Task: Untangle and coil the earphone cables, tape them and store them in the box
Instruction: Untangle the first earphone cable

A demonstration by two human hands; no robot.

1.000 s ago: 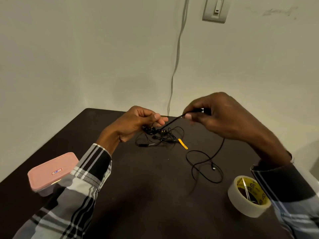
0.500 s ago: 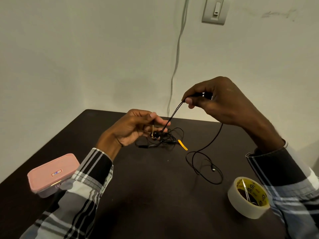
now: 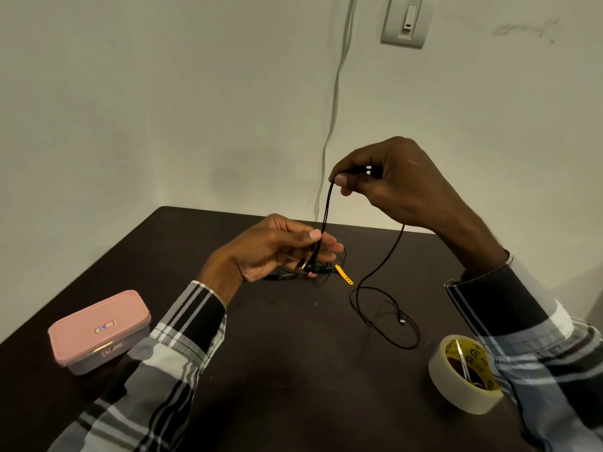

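Observation:
A black earphone cable (image 3: 327,203) runs taut between my two hands above the dark table (image 3: 293,370). My right hand (image 3: 391,184) is raised and pinches the cable's upper part. My left hand (image 3: 277,249) is lower and pinches the cable near the earbuds, just over a small black tangle (image 3: 313,272) with a yellow tie (image 3: 344,275). From my right hand the cable hangs down into a loose loop (image 3: 385,316) lying on the table. The pink-lidded box (image 3: 98,331) sits shut at the left. A roll of tape (image 3: 463,373) lies at the right.
The table's far edge meets a pale wall (image 3: 163,109). A thin grey wire (image 3: 332,119) runs down the wall behind the table, and a light switch (image 3: 406,19) is mounted above. My plaid sleeves cover the near corners.
My right hand has risen well above the table, pulling the cable up and taut. My left hand has kept its pinch and stayed low near the tangle.

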